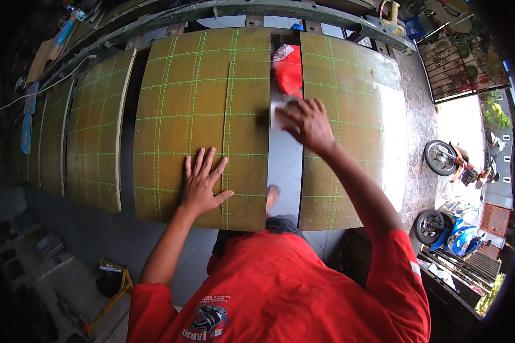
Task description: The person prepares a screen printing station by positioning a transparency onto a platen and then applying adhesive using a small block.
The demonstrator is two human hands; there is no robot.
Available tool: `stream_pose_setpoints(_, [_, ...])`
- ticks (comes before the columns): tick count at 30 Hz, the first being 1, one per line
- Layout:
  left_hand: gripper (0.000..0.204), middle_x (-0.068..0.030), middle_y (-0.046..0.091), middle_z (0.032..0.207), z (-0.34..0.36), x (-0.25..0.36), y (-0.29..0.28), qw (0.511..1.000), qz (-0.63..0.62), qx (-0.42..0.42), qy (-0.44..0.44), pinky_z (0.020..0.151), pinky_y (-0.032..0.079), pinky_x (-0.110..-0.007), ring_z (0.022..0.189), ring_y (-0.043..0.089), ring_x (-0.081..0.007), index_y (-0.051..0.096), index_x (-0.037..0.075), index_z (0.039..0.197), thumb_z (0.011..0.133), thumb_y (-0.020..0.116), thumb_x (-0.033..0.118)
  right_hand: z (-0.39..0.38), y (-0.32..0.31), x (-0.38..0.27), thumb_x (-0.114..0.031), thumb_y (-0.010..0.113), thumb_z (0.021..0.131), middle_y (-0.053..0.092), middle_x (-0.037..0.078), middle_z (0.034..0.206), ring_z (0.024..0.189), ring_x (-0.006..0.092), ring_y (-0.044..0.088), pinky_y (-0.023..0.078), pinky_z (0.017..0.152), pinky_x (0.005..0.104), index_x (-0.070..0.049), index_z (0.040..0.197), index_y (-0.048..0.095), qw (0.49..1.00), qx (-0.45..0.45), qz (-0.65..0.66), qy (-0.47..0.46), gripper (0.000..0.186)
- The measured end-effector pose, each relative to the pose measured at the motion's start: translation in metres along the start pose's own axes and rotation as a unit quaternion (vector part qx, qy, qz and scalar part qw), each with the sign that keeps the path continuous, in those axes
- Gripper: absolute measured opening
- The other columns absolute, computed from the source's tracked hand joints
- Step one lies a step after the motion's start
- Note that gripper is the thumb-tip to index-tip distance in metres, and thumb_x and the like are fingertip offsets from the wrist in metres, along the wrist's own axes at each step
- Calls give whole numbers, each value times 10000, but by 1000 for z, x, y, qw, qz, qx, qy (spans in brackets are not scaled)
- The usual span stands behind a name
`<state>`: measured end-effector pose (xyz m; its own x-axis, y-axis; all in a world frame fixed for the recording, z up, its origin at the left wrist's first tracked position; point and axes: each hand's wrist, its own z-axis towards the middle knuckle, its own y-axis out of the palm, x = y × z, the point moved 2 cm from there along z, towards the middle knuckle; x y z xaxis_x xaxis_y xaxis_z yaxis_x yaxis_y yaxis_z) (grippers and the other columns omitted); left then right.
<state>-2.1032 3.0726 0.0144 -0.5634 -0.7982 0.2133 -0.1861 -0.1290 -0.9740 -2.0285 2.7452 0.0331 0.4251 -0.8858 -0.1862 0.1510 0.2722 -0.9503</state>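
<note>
A large olive-brown board (177, 134) with green grid lines lies in front of me. My left hand (201, 186) rests on it, palm down with the fingers spread. At the board's right edge, my right hand (309, 123) grips a small pale block (277, 115). That block is blurred by motion, and the fingers partly cover it. Below my right hand, a gap separates this board from a second gridded board (343, 154) on the right.
Red cloth (288, 68) shows in the gap between the boards. More gridded boards (94, 131) lie to the left. A green beam (240, 8) spans the far side, with a yellow-handled object (390, 14) at its right. Two motorcycles, one blue (460, 231), stand at far right.
</note>
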Motion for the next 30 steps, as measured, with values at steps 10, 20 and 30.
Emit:
stream_pose_setpoints(10, [869,-163,231,1563,5,-1,1,1000,-3,0,-2,1140,47,-611,1449,171,-373,356,222,1489,791,531,710,67,13,42,-370,739,764,615,84,1131,1061,302,552,386,969,425,-188,1201,643,994,55,-21,95,483])
stream_pose_setpoints(20, [882,-170,230,1561,4,-1,-1,1000,-14,-16,-6,1131,53,-629,1447,174,-382,330,218,1499,794,538,704,-106,-20,-93,-320,749,739,569,34,1124,1018,241,523,350,1002,476,-219,1232,622,991,-54,105,-64,519])
stream_pose_setpoints(30, [878,-177,224,1563,6,0,-3,1000,-8,-16,1,1133,51,-624,1453,160,-382,350,205,1491,794,538,706,106,21,80,-421,709,772,609,65,1182,1121,285,544,342,1012,445,-251,1205,654,995,64,-23,76,468])
